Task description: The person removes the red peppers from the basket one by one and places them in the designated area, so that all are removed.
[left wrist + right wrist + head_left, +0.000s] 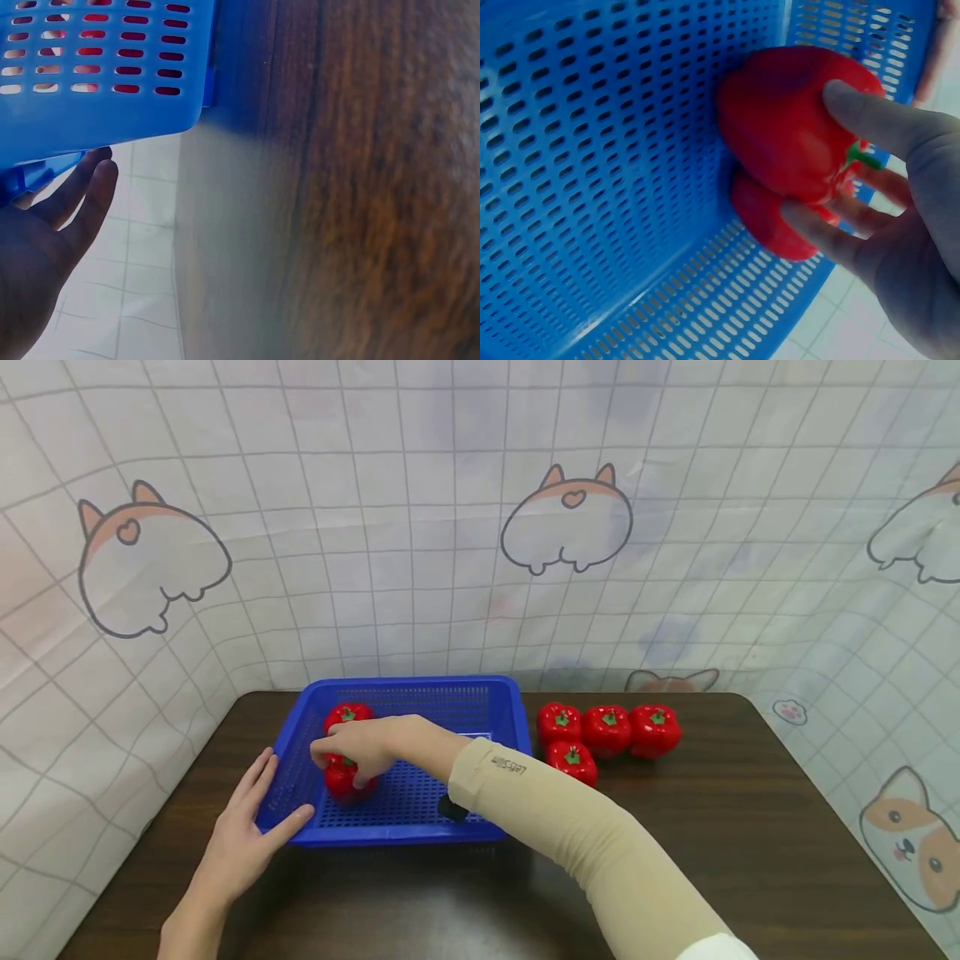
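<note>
A blue perforated plastic basket [405,835] stands on the dark wooden table. Inside its left part, my right hand [369,745] grips a red bell pepper [343,785] with a green stem, thumb and fingers around its sides in the right wrist view. Right behind it, a second red bell pepper [347,713] lies in the basket. At the basket's left front corner, my left hand [238,843] rests against the outside, fingers along the left side and thumb by the front rim. The left wrist view shows its fingers extended near the basket wall [97,120].
Several red bell peppers [606,731] are grouped on the table just right of the basket. A small black object [452,808] shows in the basket under my right sleeve. A white gridded cloth [420,568] with cartoon dogs hangs behind the table [712,827] and along its sides.
</note>
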Demonstrator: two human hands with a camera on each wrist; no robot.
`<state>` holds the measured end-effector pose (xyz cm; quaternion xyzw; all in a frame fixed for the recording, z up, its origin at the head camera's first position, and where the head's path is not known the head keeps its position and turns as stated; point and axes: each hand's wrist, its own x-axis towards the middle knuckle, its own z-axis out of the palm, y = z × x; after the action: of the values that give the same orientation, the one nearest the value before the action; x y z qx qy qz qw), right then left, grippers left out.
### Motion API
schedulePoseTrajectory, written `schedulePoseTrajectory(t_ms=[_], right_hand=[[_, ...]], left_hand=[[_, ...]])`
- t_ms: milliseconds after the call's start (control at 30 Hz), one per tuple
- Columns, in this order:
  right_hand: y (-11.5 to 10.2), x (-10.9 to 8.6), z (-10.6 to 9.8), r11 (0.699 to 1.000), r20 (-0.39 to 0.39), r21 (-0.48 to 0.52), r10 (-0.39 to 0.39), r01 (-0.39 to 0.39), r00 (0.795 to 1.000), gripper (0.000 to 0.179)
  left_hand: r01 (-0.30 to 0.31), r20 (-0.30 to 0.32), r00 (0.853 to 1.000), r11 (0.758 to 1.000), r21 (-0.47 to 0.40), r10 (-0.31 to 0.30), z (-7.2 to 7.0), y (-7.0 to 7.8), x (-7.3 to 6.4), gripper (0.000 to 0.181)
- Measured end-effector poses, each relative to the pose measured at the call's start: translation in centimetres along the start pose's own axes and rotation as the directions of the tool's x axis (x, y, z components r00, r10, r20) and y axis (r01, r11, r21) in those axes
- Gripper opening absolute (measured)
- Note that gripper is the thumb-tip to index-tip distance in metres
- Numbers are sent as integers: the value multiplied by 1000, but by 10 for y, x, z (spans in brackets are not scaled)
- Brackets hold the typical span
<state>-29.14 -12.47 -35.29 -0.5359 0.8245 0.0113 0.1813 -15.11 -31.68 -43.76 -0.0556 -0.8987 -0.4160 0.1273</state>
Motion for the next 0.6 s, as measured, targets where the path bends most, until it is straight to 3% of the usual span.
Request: schedulePoseTrajectory(t_ms=[600], right_hand=[[4,-35,-6,1000,54,-1,1,-1,999,52]], left_hand=[[-6,-4,1000,1000,9,6,1,0,1,89]])
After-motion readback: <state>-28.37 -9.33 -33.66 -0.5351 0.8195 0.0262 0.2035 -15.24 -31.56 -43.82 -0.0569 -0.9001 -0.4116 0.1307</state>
